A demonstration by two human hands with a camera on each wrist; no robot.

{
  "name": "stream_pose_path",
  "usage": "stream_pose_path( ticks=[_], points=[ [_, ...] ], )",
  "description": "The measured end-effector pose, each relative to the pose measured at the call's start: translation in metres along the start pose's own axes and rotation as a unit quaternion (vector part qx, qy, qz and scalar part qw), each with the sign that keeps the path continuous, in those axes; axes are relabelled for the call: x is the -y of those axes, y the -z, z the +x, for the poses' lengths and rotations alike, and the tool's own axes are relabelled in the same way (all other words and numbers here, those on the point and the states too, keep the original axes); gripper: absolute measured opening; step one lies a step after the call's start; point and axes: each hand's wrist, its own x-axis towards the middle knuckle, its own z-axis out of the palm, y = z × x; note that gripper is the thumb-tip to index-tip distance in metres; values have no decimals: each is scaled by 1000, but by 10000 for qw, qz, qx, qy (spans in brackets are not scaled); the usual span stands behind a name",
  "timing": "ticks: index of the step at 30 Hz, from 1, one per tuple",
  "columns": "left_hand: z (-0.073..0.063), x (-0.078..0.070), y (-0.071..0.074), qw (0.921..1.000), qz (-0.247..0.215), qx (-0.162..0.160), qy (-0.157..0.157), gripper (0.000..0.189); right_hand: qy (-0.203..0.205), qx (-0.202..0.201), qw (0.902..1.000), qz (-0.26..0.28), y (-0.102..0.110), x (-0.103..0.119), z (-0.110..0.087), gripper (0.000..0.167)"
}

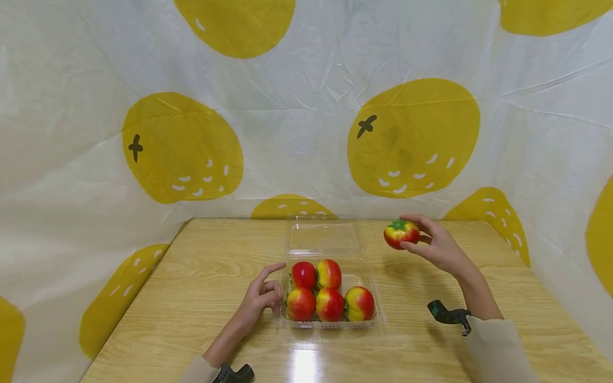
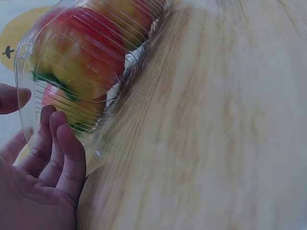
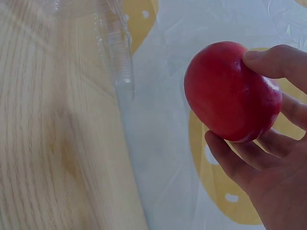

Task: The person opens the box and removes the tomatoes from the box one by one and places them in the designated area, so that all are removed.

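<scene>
Wooden table (image 1: pixel 230 244), backed by printed cloth (image 1: pixel 294 154). Centred on its top, a clear hinged container (image 1: pixel 356 279) stands with its lid (image 1: pixel 325 239) laid back to the far side; the plastic is probably thin, springy and easily creased, so its side walls offer a better hold than the lid. Right hand (image 1: pixel 440 247): raised right of the lid, digits clamped on one piece of fruit, thumb nearer, fingers beyond. Left hand (image 1: pixel 261 295): at the container's left wall, fingers loosely bent, seeming to touch it, closed round nothing. Five fruits (image 1: pixel 330 305) lie in the container, three near and two far. The held fruit (image 1: pixel 397 242) (glossy, perhaps a model) is likely light, firm and slightly slippery; its widest girth suits an opposed grip. Smallest, the green leafy cap (image 1: pixel 398 225) looks the frailest part, better left unpinched.
</scene>
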Motion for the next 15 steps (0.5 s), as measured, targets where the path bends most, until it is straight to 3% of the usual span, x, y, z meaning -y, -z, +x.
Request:
stream_pose_path(
  ticks=[15],
  points=[
    [0,-1,0,10000,55,-18,0,60,-333,-69,9994,-32,-2,-20,0,62]
  ],
)
